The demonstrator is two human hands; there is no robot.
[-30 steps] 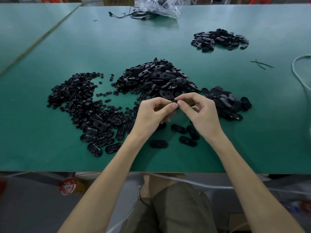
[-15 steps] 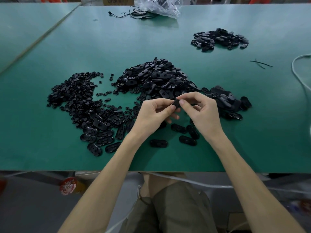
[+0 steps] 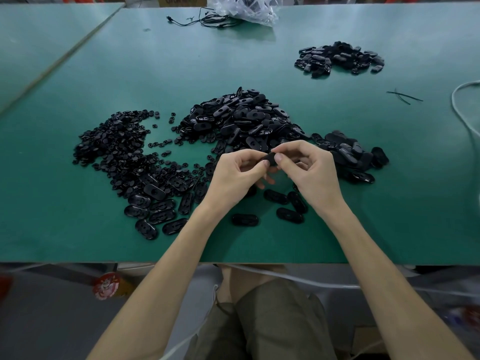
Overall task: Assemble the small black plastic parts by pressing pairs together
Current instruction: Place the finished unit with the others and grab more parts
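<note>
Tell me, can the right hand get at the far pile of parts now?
Probably, with a stretch: nothing tall stands between the right hand and the far pile. But it and the left hand pinch a black part, so it would need freeing first.

Plastic bag (image 3: 244, 10) and black cable (image 3: 197, 21) lie on green table (image 3: 130, 63).

black part (image 3: 269, 159) mostly hidden, bag (image 3: 245, 10) cut off
</note>
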